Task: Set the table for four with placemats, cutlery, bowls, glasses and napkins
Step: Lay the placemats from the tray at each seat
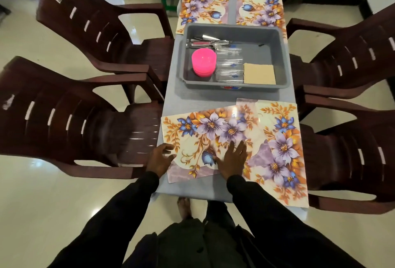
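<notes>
A person's left hand [160,158] touches the left edge of a skewed floral placemat [203,135] at the worktop's [192,101] near edge, fingers loosely spread. The right hand [232,161] presses flat on it, fingers straight. A grey tub [235,27] holding pink bowls [203,62] sits mid-worktop.

L hand [159,160] at placemat [198,139] edge, R hand [232,161] flat on it

Four dark-brown plastic chairs [70,122] around a grey table [192,103], glossy cream floor [53,214].
</notes>
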